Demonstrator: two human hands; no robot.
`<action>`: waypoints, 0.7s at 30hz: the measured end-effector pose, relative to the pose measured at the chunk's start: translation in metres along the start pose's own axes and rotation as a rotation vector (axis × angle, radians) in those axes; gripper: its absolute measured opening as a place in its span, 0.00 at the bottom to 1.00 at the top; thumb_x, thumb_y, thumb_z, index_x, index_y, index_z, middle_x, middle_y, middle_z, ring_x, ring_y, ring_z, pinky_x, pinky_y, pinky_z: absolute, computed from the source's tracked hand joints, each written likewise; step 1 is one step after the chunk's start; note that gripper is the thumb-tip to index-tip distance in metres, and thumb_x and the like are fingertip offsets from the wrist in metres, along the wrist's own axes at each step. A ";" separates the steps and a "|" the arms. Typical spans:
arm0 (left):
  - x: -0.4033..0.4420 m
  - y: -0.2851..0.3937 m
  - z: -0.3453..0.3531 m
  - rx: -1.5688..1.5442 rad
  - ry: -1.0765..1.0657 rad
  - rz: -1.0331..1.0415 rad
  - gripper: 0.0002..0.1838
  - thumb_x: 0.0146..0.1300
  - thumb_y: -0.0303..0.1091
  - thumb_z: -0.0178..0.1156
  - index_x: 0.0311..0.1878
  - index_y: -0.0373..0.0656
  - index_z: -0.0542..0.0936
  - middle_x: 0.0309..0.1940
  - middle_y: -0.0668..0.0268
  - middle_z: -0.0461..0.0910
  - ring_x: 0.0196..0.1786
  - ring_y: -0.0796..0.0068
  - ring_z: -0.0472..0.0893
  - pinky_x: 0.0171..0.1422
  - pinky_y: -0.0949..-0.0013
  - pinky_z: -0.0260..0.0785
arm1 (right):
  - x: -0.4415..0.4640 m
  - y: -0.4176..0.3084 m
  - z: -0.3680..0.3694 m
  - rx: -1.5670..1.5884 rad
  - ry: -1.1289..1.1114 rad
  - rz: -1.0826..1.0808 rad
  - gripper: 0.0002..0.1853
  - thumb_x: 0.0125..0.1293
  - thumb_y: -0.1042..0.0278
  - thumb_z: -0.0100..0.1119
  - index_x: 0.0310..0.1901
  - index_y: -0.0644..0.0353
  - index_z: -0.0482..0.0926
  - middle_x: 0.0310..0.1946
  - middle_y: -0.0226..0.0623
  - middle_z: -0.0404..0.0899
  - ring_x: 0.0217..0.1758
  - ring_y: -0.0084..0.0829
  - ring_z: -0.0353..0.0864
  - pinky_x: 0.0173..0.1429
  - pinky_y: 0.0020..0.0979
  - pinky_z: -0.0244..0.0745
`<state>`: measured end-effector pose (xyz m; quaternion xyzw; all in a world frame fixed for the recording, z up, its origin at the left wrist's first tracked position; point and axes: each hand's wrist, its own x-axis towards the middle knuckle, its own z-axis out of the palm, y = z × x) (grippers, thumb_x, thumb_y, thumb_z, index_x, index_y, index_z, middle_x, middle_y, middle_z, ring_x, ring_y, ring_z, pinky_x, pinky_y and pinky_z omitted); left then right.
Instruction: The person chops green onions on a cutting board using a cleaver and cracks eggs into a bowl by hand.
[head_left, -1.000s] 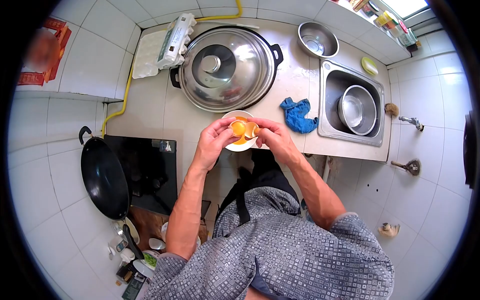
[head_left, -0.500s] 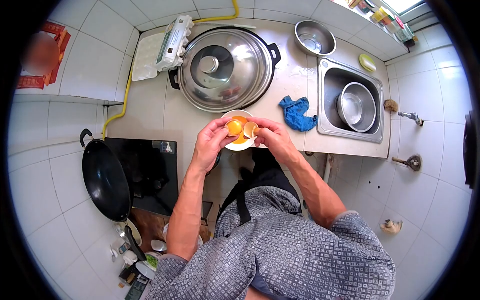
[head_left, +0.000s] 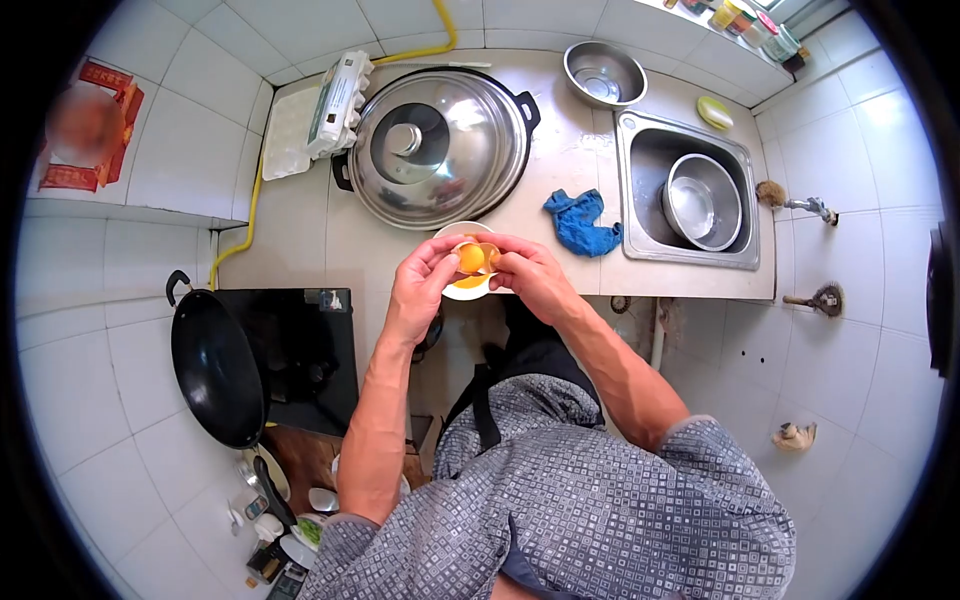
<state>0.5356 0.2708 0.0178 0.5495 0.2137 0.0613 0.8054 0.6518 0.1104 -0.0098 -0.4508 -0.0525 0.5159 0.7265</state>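
Over a white bowl (head_left: 462, 229) at the counter's front edge, my two hands meet around a cracked egg. My left hand (head_left: 424, 279) is closed on one shell half, where a yolk (head_left: 470, 257) shows. The other eggshell half (head_left: 490, 257) is pinched in my right hand (head_left: 530, 272), close against the first. Orange-yellow beaten or loose egg (head_left: 468, 283) lies in the bowl below, partly hidden by my fingers.
A large lidded pan (head_left: 440, 150) stands behind the bowl, beside egg cartons (head_left: 338, 105). To the right are a blue cloth (head_left: 584, 224), a sink (head_left: 630, 185) holding a metal basin (head_left: 703, 203), and another steel bowl (head_left: 605, 75). At left, a black wok (head_left: 215, 370) leans by the stove (head_left: 300, 350).
The two shell halves, held apart before, are now together in front of the yolk's side. My right hand has moved left toward my left hand. The view has shifted slightly.
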 end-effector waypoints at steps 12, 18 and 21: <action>0.004 0.037 0.048 0.180 -0.139 0.018 0.17 0.74 0.32 0.61 0.58 0.28 0.76 0.47 0.56 0.85 0.47 0.72 0.86 0.54 0.70 0.80 | -0.046 -0.031 -0.001 0.126 0.029 -0.123 0.21 0.72 0.74 0.46 0.64 0.70 0.75 0.50 0.40 0.83 0.46 0.28 0.84 0.50 0.27 0.79; -0.001 0.029 0.126 0.272 -0.412 0.074 0.16 0.74 0.31 0.62 0.57 0.29 0.78 0.47 0.58 0.85 0.49 0.72 0.85 0.57 0.68 0.81 | -0.129 -0.047 -0.035 0.163 0.125 -0.247 0.22 0.71 0.76 0.45 0.65 0.69 0.75 0.52 0.40 0.83 0.49 0.28 0.83 0.51 0.28 0.78; -0.013 0.005 0.176 0.260 -0.525 0.011 0.16 0.73 0.31 0.63 0.58 0.31 0.79 0.49 0.57 0.85 0.49 0.71 0.86 0.57 0.69 0.81 | -0.182 -0.038 -0.074 0.148 0.233 -0.280 0.25 0.71 0.75 0.47 0.68 0.68 0.71 0.56 0.40 0.81 0.53 0.31 0.83 0.53 0.33 0.79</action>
